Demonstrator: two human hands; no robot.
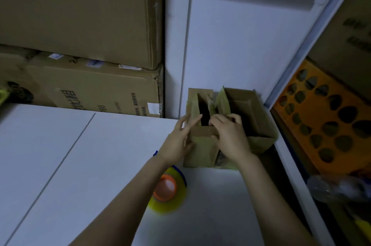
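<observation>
As flaps (193,105) stand ajar, brown taped box (200,150), left fingers (190,125) straight, right fingers (222,120) gripping a flap.

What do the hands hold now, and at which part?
The right hand grips a top flap of the small cardboard box; the left hand only presses its left side.

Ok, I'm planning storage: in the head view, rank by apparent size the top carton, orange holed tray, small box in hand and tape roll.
1. top carton
2. orange holed tray
3. small box and tape roll: look alike; the roll sits nearer the camera, so unranked.
</observation>
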